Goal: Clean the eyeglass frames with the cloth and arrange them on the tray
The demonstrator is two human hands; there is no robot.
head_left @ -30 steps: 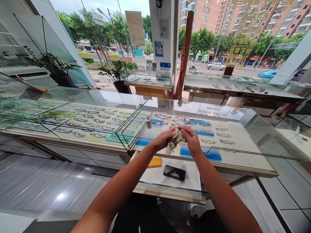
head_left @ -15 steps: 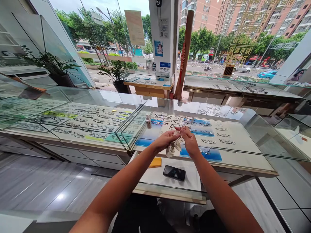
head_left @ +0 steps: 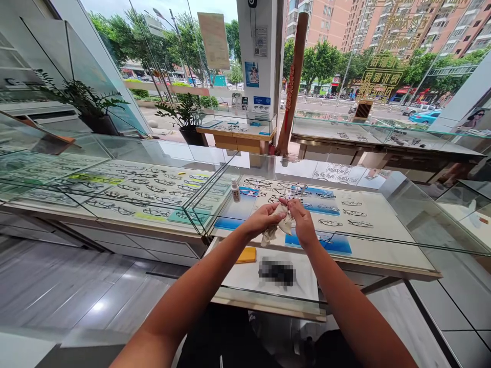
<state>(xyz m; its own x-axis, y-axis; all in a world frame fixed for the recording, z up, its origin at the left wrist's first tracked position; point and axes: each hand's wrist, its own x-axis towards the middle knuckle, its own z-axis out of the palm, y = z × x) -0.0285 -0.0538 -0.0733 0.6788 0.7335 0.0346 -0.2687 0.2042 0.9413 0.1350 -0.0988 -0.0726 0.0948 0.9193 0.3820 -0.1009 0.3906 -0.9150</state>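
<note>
My left hand point(head_left: 263, 220) is closed around a crumpled pale cleaning cloth point(head_left: 270, 235), whose loose end hangs below the fingers. Right beside it, my right hand point(head_left: 303, 220) pinches a thin-rimmed pair of eyeglasses point(head_left: 283, 201) against the cloth; fingers and cloth hide most of the frame. Both hands are held together above the near edge of the glass display case. Behind the left hand, a small white spray bottle point(head_left: 235, 191) stands on the glass.
Below my forearms, a pulled-out white shelf point(head_left: 238, 280) carries a yellow case point(head_left: 246, 255) and a blurred-out dark phone point(head_left: 276, 271). Rows of eyeglasses point(head_left: 330, 223) lie inside the display case, some on blue trays point(head_left: 333, 244). Another glass case point(head_left: 146, 191) adjoins on the left.
Both hands stay together at nearly the same spot, with small finger movements. The cloth has shifted and bunches up more between them. The view has moved slightly.
</note>
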